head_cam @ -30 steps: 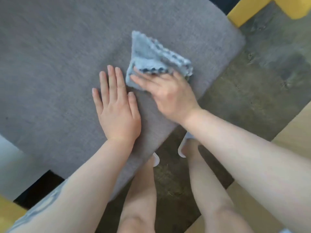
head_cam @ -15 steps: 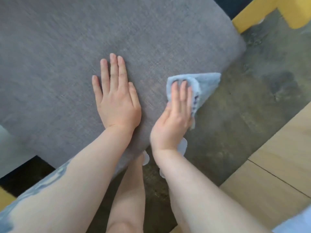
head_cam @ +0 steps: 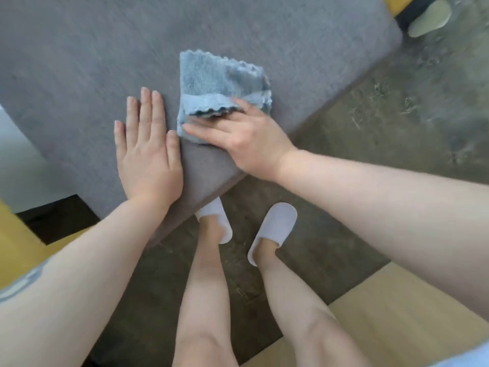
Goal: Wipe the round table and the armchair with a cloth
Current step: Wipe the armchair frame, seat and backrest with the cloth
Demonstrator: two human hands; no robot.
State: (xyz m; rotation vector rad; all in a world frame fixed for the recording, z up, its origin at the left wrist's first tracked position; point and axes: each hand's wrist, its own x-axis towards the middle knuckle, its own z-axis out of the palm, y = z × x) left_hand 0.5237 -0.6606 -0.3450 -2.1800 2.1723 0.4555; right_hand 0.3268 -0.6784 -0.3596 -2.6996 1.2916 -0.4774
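Note:
The armchair's grey fabric seat cushion fills the upper left of the view. A folded light-blue cloth lies on it near the front edge. My right hand presses on the cloth's near part with straight fingers that slip under a turned-over flap. My left hand rests flat on the cushion just left of the cloth, fingers straight, holding nothing. The round table is out of view.
My legs and white slippers stand on a dark grey-green rug below the cushion's edge. Yellow chair frame shows at lower left. Pale wood floor lies at lower right. Another pale slipper sits at top right.
My right hand swept the cloth out to the cushion's right edge, then back up onto the seat beside my left hand. My left hand stayed flat on the cushion.

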